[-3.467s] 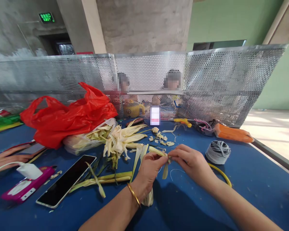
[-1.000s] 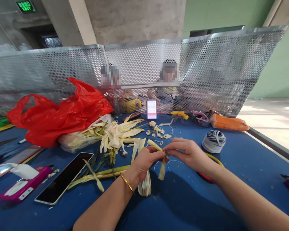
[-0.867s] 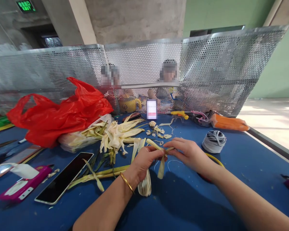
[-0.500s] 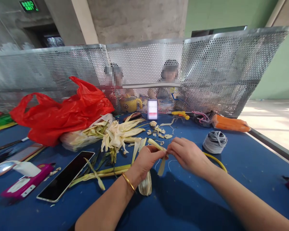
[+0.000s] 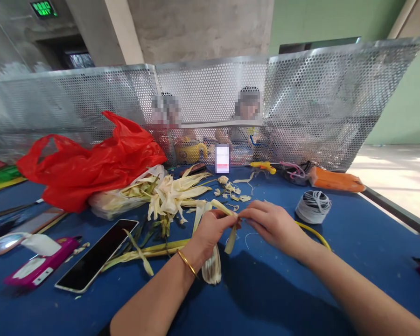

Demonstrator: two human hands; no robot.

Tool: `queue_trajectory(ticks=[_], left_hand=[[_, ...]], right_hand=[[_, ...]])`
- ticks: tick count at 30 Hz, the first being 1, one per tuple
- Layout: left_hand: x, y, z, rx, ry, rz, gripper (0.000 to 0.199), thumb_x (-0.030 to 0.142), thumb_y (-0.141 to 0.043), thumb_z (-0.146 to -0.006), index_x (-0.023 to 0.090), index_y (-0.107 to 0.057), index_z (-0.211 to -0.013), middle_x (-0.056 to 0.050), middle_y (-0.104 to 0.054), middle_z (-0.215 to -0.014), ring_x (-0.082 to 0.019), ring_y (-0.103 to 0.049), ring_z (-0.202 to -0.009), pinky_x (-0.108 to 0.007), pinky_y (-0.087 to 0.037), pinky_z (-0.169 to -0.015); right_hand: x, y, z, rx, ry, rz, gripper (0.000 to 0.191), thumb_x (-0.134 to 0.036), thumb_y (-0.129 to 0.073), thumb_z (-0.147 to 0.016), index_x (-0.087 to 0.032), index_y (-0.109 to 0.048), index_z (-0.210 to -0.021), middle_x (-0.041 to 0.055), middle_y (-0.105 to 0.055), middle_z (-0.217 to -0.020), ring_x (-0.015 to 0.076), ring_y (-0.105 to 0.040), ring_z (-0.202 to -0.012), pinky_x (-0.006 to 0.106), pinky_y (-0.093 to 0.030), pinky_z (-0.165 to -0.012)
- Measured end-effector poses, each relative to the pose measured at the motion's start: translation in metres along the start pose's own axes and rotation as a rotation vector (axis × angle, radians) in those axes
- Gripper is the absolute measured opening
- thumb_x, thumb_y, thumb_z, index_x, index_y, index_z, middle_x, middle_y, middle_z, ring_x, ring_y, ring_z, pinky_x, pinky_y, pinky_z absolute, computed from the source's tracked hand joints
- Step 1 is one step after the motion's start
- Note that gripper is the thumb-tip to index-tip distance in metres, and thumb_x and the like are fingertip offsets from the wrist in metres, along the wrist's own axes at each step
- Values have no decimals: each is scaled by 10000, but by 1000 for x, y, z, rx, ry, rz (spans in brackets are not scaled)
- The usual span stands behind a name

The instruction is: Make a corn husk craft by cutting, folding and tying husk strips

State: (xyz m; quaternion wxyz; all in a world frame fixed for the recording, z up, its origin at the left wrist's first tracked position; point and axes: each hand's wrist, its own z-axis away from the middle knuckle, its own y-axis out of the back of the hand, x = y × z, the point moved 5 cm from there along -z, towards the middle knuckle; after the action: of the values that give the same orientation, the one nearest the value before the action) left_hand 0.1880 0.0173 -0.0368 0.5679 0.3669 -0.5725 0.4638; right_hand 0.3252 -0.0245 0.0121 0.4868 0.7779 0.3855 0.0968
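Observation:
My left hand [image 5: 212, 228] pinches a pale folded strip of corn husk [image 5: 230, 241]; one end sticks up past the thumb and the other hangs below the fingers. Close against it, my right hand [image 5: 271, 223] has its fingertips pressed together, and what they hold is too small to make out. A thin white thread [image 5: 246, 240] curves over the table just below that hand. Partly under my left wrist lies a broad dried husk piece [image 5: 212, 268]. Beyond my left hand spreads a pile of corn husks [image 5: 170, 193].
To the left are a black-screened phone [image 5: 98, 256], a magenta tool [image 5: 40, 266] and a red plastic bag [image 5: 91, 163]. At right stand a ball of grey yarn [image 5: 313, 207] and an orange packet [image 5: 336, 179]. A perforated metal screen [image 5: 210, 79] borders the back, with two people behind it.
My hands have drawn slightly apart, and the left one has shifted a little left with the husk strip. My right fingertips are now just beside the strip.

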Motion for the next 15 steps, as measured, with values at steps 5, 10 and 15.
queue_trajectory(ticks=[5, 10, 15], left_hand=[[-1, -5, 1, -78, 26, 12, 143, 297, -711, -615, 155, -695, -602, -28, -656, -622, -159, -574, -657, -273, -432, -708], [8, -3, 1, -64, -112, -246, 163, 342, -688, -671, 183, -725, -669, -51, -701, -706, -207, -606, -711, -310, -436, -723], [23, -10, 12, -8, -473, -679, 125, 280, -622, -762, 254, -724, -696, -10, -718, -747, -184, -619, -723, -402, -234, -1058]], right_hand=[[-1, -2, 1, -20, 49, 265, 199, -174, -435, -941, -193, -633, -921, 72, -623, -887, 179, -534, -766, 301, -392, -706], [7, -4, -4, -59, -295, -3, 208, -209, -452, -903, -189, -579, -739, 25, -581, -746, 157, -515, -692, 283, -360, -657], [23, -30, 7, -109, -829, -849, 163, -194, -472, -706, -185, -494, -545, -42, -441, -487, 112, -448, -488, 245, -348, -525]])
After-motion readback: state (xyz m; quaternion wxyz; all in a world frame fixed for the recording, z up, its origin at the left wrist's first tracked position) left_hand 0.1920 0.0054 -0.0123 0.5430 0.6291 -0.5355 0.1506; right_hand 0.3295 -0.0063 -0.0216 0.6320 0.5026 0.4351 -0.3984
